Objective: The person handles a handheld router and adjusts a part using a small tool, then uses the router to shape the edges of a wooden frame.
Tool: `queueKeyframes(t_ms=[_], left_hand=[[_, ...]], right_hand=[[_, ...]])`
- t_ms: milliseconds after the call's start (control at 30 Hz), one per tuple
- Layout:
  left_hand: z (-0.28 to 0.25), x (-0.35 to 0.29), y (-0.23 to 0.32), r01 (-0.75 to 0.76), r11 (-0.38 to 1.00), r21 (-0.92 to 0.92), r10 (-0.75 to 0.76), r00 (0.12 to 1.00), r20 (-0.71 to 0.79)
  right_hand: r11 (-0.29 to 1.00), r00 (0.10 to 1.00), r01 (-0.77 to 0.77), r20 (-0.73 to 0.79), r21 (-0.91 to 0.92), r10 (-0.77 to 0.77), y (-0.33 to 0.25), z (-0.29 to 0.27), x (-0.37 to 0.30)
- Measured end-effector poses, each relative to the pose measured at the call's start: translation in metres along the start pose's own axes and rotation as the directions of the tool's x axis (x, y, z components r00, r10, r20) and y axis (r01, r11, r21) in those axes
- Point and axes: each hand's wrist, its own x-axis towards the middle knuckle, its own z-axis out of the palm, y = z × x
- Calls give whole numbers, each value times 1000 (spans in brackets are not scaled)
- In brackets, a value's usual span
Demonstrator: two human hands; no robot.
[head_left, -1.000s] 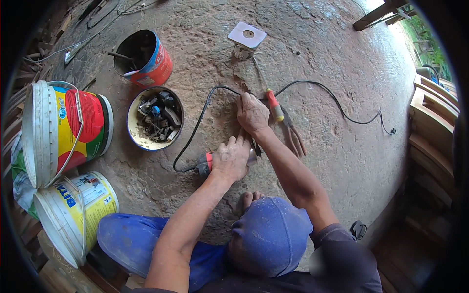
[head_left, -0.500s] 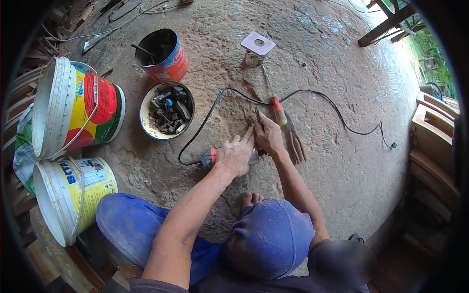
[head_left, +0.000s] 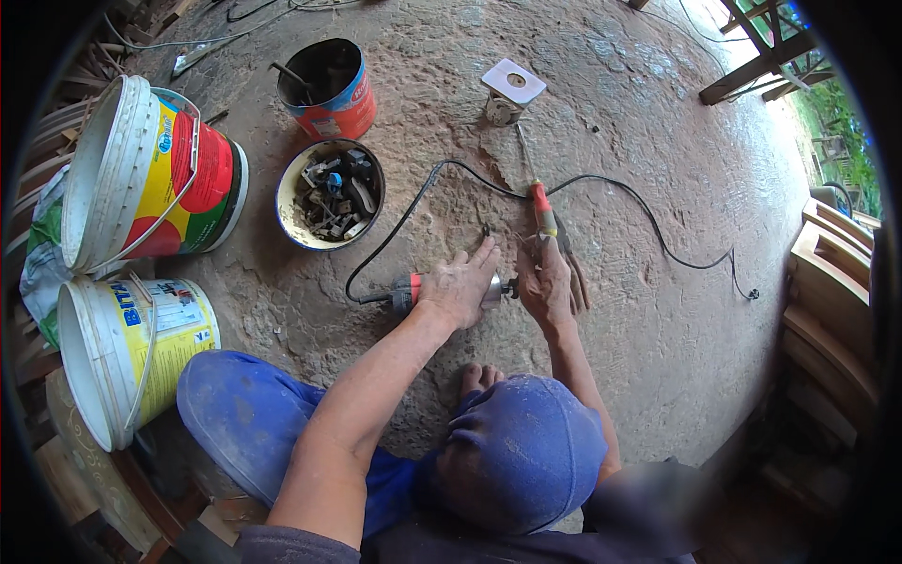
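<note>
On the ground in front of me lies a corded power tool (head_left: 492, 293) with a red and dark rear end, a silver body and a dark narrow tip. My left hand (head_left: 458, 287) is wrapped over its middle, fingers pointing forward and thumb hidden. To the right of the tip, my right hand (head_left: 545, 282) is low over the ground with fingers stretched out and slightly apart. It partly covers the pliers (head_left: 577, 274), though contact is unclear. Just beyond its fingertips lies a screwdriver (head_left: 543, 211) with a red and yellow handle. A small dark piece (head_left: 486, 229) rests beyond my left fingertips.
A black cord (head_left: 413, 209) curves from the tool across the rough ground (head_left: 658, 310). An enamel bowl (head_left: 282, 211) of metal bits, a red-blue can (head_left: 340, 122) and two buckets (head_left: 103, 179) (head_left: 85, 362) stand left. Ahead is a small square-topped block (head_left: 514, 83); wooden pieces (head_left: 827, 282) are at right.
My right hand has moved right, away from the small dark piece and towards the pliers. The dark piece and the tool's tip now show. My left hand stays on the tool. The view has shifted slightly.
</note>
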Motion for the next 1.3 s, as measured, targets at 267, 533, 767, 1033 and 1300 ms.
queueKeyframes(t_ms=[267,533,767,1033,1300], left_hand=[[0,-1,1,8,1000,7,-8,1000,-15],[8,-1,-2,10,1000,-6,-10,998,-65],[9,-3,-4,5,1000,-17,-6,998,-56],[9,1,-1,6,1000,1,-6,999,-34],[11,6,-5,-9,999,-40,6,998,-61]], right_hand=[[997,997,73,19,28,-74,5,-1,-20],[978,979,-97,195,183,60,7,0,-6],[968,963,-158,249,193,107,-4,6,5],[998,998,51,33,47,-53,5,15,-5],[961,991,-109,-53,256,126,-16,28,45]])
